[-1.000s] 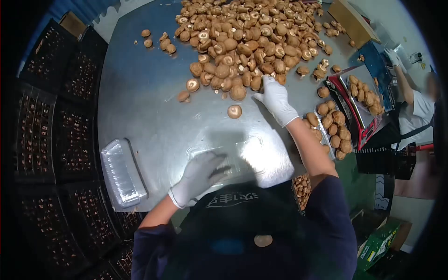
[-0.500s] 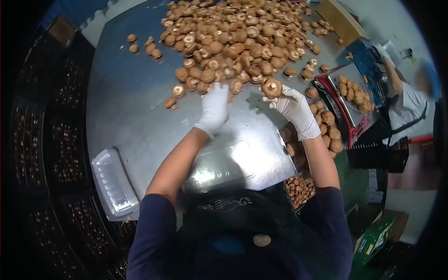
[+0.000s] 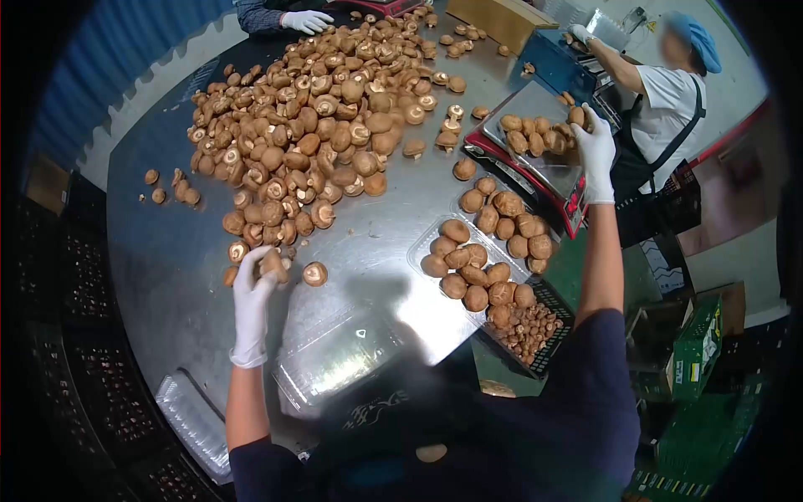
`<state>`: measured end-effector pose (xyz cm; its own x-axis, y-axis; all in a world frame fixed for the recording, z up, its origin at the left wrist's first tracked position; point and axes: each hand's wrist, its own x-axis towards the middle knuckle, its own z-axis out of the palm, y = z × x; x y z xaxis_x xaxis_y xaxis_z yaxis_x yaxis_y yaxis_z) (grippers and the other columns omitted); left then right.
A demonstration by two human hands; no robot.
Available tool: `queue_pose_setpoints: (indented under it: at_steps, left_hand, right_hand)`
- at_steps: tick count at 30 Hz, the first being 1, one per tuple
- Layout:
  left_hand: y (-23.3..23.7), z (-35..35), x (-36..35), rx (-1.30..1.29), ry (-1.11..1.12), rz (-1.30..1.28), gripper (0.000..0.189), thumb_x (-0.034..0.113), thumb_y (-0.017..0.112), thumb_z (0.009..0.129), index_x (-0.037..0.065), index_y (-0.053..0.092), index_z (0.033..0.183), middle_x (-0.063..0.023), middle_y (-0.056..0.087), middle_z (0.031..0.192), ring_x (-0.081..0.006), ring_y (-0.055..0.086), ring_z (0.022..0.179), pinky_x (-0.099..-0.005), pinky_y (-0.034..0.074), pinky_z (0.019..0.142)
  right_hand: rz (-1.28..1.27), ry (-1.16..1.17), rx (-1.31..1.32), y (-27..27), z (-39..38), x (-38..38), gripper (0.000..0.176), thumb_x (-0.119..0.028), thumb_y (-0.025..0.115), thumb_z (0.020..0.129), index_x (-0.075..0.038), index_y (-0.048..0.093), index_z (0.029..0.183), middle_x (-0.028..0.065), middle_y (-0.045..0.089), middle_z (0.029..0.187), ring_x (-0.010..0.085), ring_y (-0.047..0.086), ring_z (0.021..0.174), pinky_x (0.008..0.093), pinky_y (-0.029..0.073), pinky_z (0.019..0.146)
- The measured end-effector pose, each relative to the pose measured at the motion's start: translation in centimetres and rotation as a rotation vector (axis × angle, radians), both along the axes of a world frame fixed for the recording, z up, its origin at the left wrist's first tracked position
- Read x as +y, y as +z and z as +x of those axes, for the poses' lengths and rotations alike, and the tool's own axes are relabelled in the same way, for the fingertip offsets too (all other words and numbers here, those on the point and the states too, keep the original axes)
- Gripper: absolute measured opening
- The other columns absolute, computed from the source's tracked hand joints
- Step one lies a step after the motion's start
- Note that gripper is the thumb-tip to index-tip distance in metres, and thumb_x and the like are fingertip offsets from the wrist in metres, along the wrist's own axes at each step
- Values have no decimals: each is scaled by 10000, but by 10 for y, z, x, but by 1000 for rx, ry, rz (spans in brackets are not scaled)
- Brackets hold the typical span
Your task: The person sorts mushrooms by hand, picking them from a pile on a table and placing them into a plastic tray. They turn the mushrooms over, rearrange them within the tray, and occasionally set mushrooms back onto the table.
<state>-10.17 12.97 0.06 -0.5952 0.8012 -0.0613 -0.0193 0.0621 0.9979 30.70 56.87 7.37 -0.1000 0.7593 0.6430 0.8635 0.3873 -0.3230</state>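
My left hand (image 3: pixel 253 303), in a white glove, has its fingers closed around a brown shiitake mushroom (image 3: pixel 273 265) at the near edge of a large mushroom pile (image 3: pixel 309 125). Another shiitake lies stem up (image 3: pixel 314 274) just right of it. My gloved right hand (image 3: pixel 596 157) reaches to a transparent plastic tray (image 3: pixel 548 167) on a red scale (image 3: pixel 523 177). Its fingers close on a mushroom (image 3: pixel 578 116) at the tray's right end, beside several others. Nearer to me, a second transparent tray (image 3: pixel 421 251) and the table beside it hold more mushrooms.
A transparent tray (image 3: pixel 326 361) lies on the metal table before me; stacked trays (image 3: pixel 191 418) stand at the left edge. A dark crate (image 3: pixel 550 361) holds small mushrooms. A co-worker in a blue cap (image 3: pixel 661 109) stands right; another person's gloved hand (image 3: pixel 306 21) rests beyond the pile.
My right hand has moved right and away from me to the tray on the scale. My left hand has moved left and nearer, with a mushroom in it. The view has shifted.
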Motion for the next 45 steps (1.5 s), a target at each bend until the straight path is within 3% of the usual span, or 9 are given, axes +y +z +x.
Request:
queue_pose_setpoints:
  at_steps: [6, 18, 23, 26, 28, 32, 36, 39, 45]
  left_hand:
    - [11, 6, -45, -363, 128, 210, 457, 270, 470, 950, -71, 513, 1252, -113, 605, 1113, -197, 629, 978, -342, 537, 853]
    - [-1, 24, -64, -406, 155, 164, 464, 197, 533, 904, -76, 499, 1277, -131, 600, 1197, -217, 623, 1082, -357, 527, 950]
    - [12, 38, -53, -512, 152, 223, 413, 177, 451, 972, -70, 475, 1303, -166, 594, 1218, -241, 621, 1088, -378, 521, 961]
    - [-16, 26, -57, -724, 134, 349, 398, 155, 401, 1005, -75, 455, 1326, -165, 597, 1232, -283, 603, 1124, -446, 498, 990]
    - [-12, 24, -62, -791, 75, 354, 415, 152, 387, 1012, -72, 424, 1359, -161, 596, 1244, -286, 609, 1115, -445, 493, 989]
    - [3, 38, -73, -774, 200, 379, 406, 113, 426, 993, -47, 445, 1365, -136, 601, 1248, -260, 605, 1125, -404, 485, 987]
    - [-6, 55, -108, -247, 148, -30, 457, 9, 582, 874, 63, 542, 1326, -93, 607, 1236, -227, 573, 1163, -352, 468, 970]
    - [-15, 68, -132, 704, 151, -246, 457, 74, 701, 739, 63, 589, 1182, -122, 602, 1090, -326, 570, 1038, -400, 464, 916]
    - [-51, 79, -150, 932, 66, -290, 498, 136, 768, 715, 39, 596, 1172, -129, 576, 1179, -337, 537, 1098, -424, 438, 938]
  right_hand:
    - [-240, -139, -233, 8, 6, 26, 550, -495, 680, 775, -215, 650, 1248, 142, 650, 1039, 296, 635, 1009, 409, 491, 875]
    - [-206, -80, -257, -18, -10, 25, 458, -355, 717, 749, -165, 685, 1164, 143, 683, 1077, 304, 644, 1013, 402, 503, 873]
    - [128, 31, -473, -36, -2, 16, 398, -379, 574, 882, -186, 646, 1222, 130, 675, 1121, 327, 644, 1018, 438, 495, 856]
    - [-51, 112, -343, -53, 19, 56, 435, -446, 496, 952, -213, 575, 1311, 139, 666, 1127, 353, 636, 1025, 462, 502, 829]
    - [-134, -150, -480, -32, -2, 30, 453, -457, 472, 975, -204, 543, 1344, 168, 657, 1123, 364, 636, 1016, 460, 507, 813]
    - [84, 199, -205, -20, -38, 1, 453, -355, 567, 962, -93, 552, 1331, 172, 643, 1171, 318, 634, 1038, 389, 486, 882]
    - [-308, 806, -56, 8, -149, -147, 372, -228, 644, 898, -39, 632, 1219, 143, 647, 1163, 248, 621, 1056, 332, 462, 923]
    - [-431, 1167, -253, -13, -208, -230, 404, -214, 655, 849, -43, 622, 1214, 151, 643, 1164, 285, 613, 1066, 363, 471, 923]
    - [-260, 1247, -597, -106, -287, -302, 439, -264, 703, 811, -56, 593, 1182, 158, 614, 1039, 342, 605, 985, 438, 486, 855]
